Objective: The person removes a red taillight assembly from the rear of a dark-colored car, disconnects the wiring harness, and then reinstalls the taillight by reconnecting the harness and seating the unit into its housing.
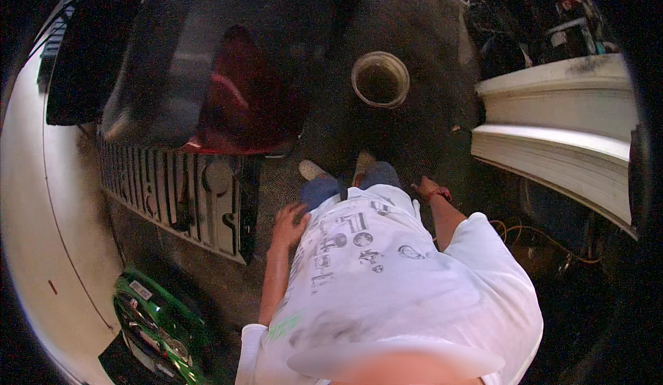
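1. The left hand hangs at the left side of the body, next to the white shirt. Its fingers are loosely bent and a little spread, so the grip is relaxed and rather wide.
2. The right hand is lowered at the other side, with a red band on its wrist. Its fingers are partly hidden in shadow, so I cannot tell how wide this grip is.
3. The ribbed panel, dark grey, lies on the left and is the thing nearest to the left hand. Its near end is apart from the fingers.
4. The pale long panels are on the right side, near the right hand but apart from it.
5. A round bucket stands on the floor ahead of the shoes, beyond the reach of both grips.
6. Behind the ribbed panel is a large glossy body, dark and red.
7. A green part lies at the lower left, well apart from the left hand.
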A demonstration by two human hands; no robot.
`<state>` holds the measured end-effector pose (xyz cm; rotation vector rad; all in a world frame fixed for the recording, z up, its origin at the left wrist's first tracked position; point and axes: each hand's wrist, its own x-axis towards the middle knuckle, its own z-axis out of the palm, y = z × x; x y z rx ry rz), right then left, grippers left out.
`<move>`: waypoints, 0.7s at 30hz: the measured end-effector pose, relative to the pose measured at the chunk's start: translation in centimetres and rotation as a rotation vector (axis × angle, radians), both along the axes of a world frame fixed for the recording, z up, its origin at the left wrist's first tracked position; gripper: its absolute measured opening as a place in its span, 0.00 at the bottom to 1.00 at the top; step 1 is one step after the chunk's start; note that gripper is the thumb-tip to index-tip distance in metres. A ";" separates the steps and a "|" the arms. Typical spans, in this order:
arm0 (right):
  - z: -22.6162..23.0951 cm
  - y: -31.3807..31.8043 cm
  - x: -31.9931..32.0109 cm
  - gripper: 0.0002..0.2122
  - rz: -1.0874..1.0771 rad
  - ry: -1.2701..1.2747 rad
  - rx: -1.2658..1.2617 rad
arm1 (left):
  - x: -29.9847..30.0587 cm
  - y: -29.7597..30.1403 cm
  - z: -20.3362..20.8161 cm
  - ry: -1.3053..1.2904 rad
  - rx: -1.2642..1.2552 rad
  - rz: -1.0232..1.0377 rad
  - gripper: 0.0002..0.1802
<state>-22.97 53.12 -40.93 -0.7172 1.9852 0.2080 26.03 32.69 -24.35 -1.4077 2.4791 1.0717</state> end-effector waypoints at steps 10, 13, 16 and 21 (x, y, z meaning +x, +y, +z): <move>-1.4 0.4 3.0 0.39 -0.367 -0.046 -0.016 | 10.7 9.0 -0.4 -0.337 0.419 0.533 0.40; -1.0 -4.8 2.3 0.39 -0.437 0.006 -0.184 | 9.0 4.6 2.6 -0.340 0.158 0.698 0.42; 1.2 -11.0 1.3 0.38 -0.705 -0.005 -0.512 | 5.1 -2.9 6.5 -0.084 -0.187 0.901 0.44; 4.6 -19.1 -4.0 0.37 -1.018 0.208 -1.004 | -3.4 -12.8 18.2 0.776 -0.158 0.926 0.37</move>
